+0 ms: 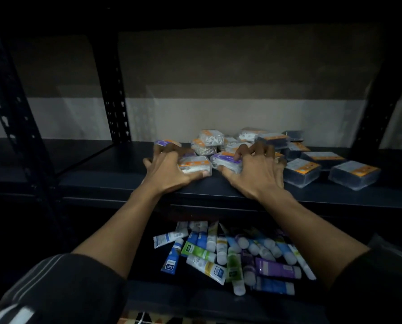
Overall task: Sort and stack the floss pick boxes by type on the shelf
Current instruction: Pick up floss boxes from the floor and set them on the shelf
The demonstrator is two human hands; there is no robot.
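Several clear floss pick boxes lie in a loose heap on the dark shelf [101, 181]. My left hand [169, 171] grips an orange-labelled box [195, 165] near the shelf's front, thumb against its front edge. My right hand [256, 170] grips a purple-labelled box [225, 161] beside it. Behind them sit more white-filled boxes [210, 137]. Another purple-labelled box [166, 143] shows past my left fingers. To the right lie several dark-filled boxes with orange labels [354, 174].
Black perforated uprights [115, 101] stand at the left and a further one at the right. The lower shelf holds a pile of tubes [230, 256] in blue, green, purple and white. The shelf's left part is bare.
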